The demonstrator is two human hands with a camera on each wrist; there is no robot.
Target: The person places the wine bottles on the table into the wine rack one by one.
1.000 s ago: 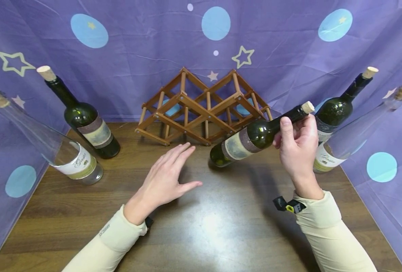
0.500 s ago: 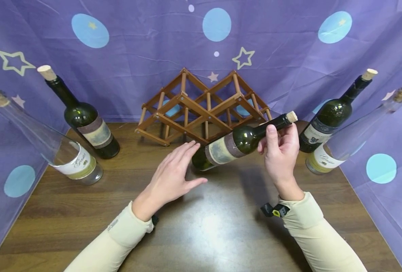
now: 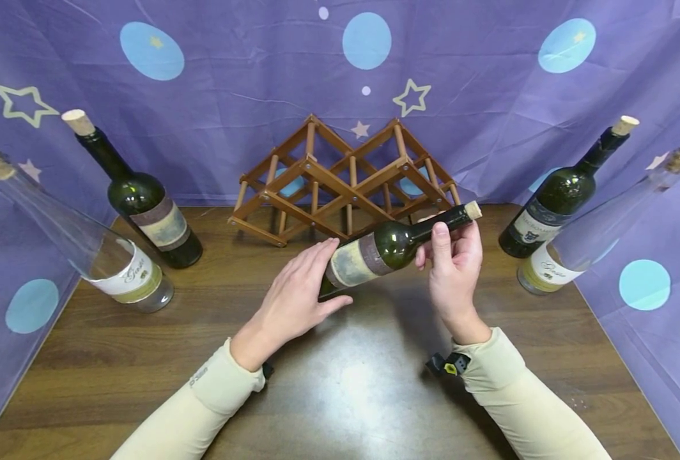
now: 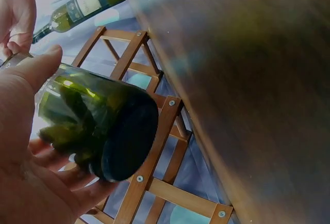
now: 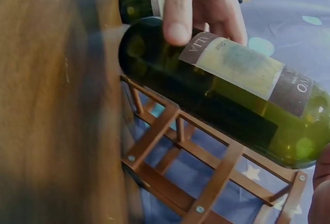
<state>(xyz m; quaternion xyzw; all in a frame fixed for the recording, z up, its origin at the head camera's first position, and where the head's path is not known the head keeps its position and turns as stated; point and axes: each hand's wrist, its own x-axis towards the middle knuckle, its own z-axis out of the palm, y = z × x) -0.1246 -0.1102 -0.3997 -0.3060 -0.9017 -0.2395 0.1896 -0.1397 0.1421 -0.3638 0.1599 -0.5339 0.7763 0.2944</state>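
Held bottle: a dark green wine bottle (image 3: 383,250) is lying tilted in the air just in front of the wooden rack (image 3: 346,182), cork end up to the right, above the table (image 3: 374,383).
Right hand: the right hand (image 3: 452,268) is gripping the bottle's neck, fingers curled round it.
Left hand: the left hand (image 3: 294,297) is cupping the bottle's base, fingers and thumb wrapping its lower body.
Surroundings: two bottles are standing at each side, a green bottle (image 3: 139,198) and a clear bottle (image 3: 81,246) on the left, another green bottle (image 3: 558,195) and another clear bottle (image 3: 593,233) on the right.
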